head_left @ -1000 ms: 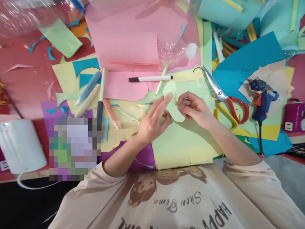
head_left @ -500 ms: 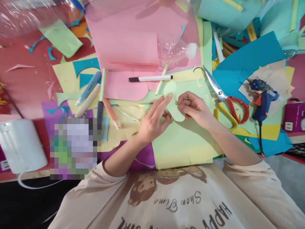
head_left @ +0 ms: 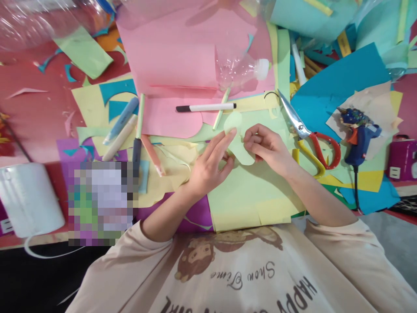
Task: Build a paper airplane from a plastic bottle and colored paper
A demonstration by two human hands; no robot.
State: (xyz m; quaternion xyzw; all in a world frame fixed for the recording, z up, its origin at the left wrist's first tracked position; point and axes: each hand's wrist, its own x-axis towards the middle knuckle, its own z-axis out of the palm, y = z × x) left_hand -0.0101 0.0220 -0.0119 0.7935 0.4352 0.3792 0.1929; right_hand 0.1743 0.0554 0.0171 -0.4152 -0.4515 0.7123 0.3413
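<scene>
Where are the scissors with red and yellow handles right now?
In the head view, the scissors lie right of centre, between the right hand and the blue glue gun.

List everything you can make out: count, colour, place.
Cutout: one, pale green, centre
Pen: one, white and black, above centre
Scissors: one, red and yellow handles, right
Glue gun: one, blue, right
Capped bottle: one, clear, upper middle
Ribbed plastic: one, clear, upper left
Markers: several, mixed, left
Cylinders: two, pale teal, upper right
Container: one, white, lower left
Case: one, purple, far right
Papers: many, mixed, throughout
Shirt: one, cream, bottom
Left hand: one, bare, on cutout
Right hand: one, bare, on cutout
</scene>
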